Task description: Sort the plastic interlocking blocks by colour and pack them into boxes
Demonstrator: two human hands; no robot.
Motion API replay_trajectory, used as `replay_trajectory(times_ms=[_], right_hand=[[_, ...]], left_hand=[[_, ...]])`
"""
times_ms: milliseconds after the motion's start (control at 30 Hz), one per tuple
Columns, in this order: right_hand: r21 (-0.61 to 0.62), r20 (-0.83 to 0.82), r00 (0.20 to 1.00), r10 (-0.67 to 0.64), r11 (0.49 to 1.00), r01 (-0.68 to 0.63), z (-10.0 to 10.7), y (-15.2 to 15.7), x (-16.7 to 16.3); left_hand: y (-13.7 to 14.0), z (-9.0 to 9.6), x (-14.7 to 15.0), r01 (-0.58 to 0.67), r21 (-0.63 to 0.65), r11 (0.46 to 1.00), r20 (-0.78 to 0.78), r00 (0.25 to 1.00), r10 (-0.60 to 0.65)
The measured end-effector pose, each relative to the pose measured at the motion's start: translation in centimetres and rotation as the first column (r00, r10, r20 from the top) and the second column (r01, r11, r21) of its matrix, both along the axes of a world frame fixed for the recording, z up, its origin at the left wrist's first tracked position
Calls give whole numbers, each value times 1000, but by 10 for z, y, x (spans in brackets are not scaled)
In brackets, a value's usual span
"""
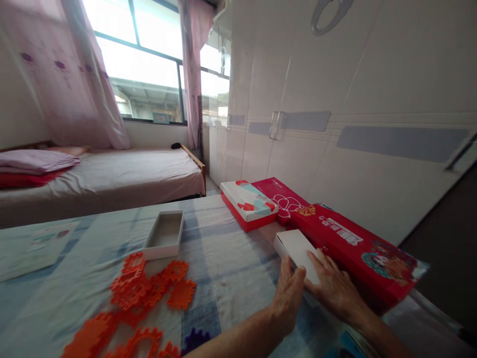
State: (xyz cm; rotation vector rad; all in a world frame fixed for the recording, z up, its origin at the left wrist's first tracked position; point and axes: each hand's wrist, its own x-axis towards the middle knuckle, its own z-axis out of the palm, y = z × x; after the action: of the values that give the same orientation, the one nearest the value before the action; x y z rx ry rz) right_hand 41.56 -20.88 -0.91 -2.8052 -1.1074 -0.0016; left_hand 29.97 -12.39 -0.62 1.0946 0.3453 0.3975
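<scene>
Left hand (pixel 288 293) at side of white box (pixel 297 244), right hand (pixel 333 286) spread on top; long red box (pixel 335 241) beside. Open shallow box (pixel 162 252), orange notched pieces (pixel 182 294) on checked cloth (pixel 234 268). Bed (pixel 137 171) beyond.

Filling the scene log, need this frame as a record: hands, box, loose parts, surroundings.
left_hand: left hand at the near left side of a white rectangular box
right_hand: right hand spread over that box's top
open_box: white rectangular tray with grey interior, left of both hands
loose_parts: orange flat toothed pieces, some overlapping; dark purple toothed piece at the bottom edge
other_boxes: long red box with white lettering; red box with white patterned lid
surface: blue-and-white checked cloth
</scene>
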Motion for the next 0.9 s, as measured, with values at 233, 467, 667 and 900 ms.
replay_trajectory(times_ms=[233,467,667,900], right_hand=[[236,431,880,197,917,-321,-23,9,7],[301,15,754,657,716,-630,-8,99,-96],[249,-166,579,798,602,-759,-10,192,-183],[301,-35,453,891,442,-845,-23,223,-221]], left_hand=[[51,25,-85,76,402,913,-179,984,-3],[191,19,-223,-131,957,260,-105,676,729],[248,5,-273,-42,958,282,-215,546,810],[206,-8,-272,11,930,368,-279,675,684]])
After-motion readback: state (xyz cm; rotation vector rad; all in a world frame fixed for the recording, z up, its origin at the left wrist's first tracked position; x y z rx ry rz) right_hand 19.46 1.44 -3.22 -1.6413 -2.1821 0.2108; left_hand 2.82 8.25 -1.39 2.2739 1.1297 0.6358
